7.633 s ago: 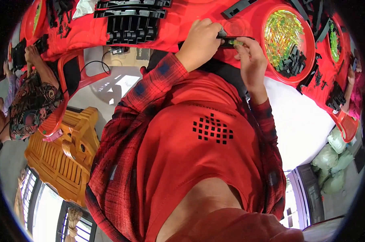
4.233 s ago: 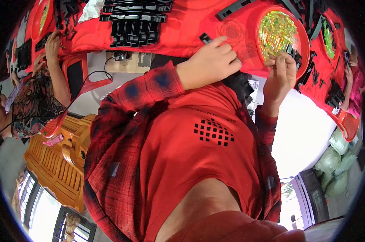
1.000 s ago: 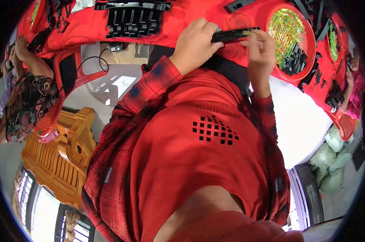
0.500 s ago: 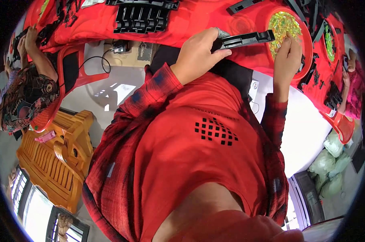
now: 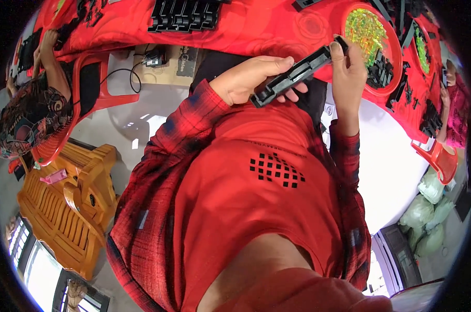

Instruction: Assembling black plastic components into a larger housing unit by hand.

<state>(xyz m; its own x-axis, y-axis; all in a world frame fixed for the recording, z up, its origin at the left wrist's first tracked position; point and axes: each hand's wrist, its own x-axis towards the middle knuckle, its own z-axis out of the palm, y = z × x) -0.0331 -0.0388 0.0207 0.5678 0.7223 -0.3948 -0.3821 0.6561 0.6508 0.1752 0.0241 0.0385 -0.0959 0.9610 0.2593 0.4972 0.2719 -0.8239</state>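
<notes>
My left hand [image 5: 256,78] grips a long black plastic housing [image 5: 298,75] with an open channel along its face. The thumb lies on the near-left side and the fingertips show beneath it. The housing slants up to the right, in front of the table edge. At its upper right end my right hand [image 5: 350,67] is closed, with fingertips pressed on the tip. Whether a small piece sits under those fingers is hidden. Just beyond the right hand stands a round red tray [image 5: 400,67] of shiny yellow-green pieces [image 5: 365,34] and small black parts [image 5: 379,72].
A row of black housings [image 5: 185,15] lies on the red-covered table [image 5: 266,28]. Another tray with green pieces [image 5: 421,52] stands farther right. Co-workers sit at left [image 5: 35,114] and right [image 5: 456,112]. A wooden bench [image 5: 69,203] is behind on the left.
My right hand has left the tray and come to the end of the housing. My left hand has lowered the housing and tilted it, its channel now turned up toward view.
</notes>
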